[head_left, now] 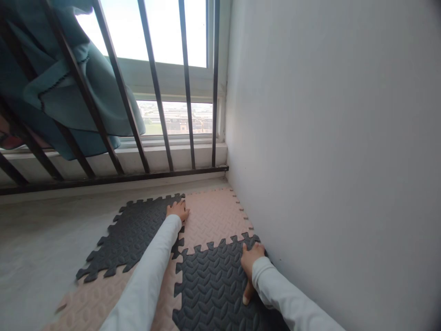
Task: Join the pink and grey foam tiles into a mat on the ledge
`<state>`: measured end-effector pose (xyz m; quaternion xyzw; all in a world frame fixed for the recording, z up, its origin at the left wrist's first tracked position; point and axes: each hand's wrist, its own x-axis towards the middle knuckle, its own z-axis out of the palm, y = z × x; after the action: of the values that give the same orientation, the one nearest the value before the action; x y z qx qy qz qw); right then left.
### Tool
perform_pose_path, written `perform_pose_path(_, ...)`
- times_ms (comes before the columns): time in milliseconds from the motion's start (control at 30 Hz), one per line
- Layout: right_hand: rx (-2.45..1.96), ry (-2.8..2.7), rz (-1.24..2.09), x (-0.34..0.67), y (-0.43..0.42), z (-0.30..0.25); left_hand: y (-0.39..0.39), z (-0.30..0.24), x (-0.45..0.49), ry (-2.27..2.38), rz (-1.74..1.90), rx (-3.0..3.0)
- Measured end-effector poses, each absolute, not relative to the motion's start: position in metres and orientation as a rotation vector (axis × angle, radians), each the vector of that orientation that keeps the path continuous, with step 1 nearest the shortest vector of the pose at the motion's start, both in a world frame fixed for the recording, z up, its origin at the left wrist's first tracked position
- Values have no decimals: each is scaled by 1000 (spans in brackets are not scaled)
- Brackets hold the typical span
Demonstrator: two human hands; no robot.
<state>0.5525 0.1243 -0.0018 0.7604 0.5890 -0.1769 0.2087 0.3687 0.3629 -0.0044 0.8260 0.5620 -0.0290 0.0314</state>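
My left hand [178,210] lies flat with fingers out on the seam between a far black foam mat tile [132,236] and a far pink tile [213,216]. My right hand [251,266] presses flat on the near black tile [210,289], close to the wall, fingers spread and thumb pointing back toward me. A near pink tile [89,303] joins at the lower left. The tiles interlock by toothed edges. Both arms wear white sleeves.
A white wall [327,161] runs along the right, meeting the mats. Ahead stands a window [172,32] behind dark metal bars [188,87], with a teal cloth [69,92] hung on them at left. Bare grey concrete floor [37,243] lies left of the mats.
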Motion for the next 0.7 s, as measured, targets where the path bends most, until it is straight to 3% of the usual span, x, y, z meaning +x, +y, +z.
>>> perform_pose_path(700,2208,1531,-336,546,118,9,382,-18,366,1705,38,2560)
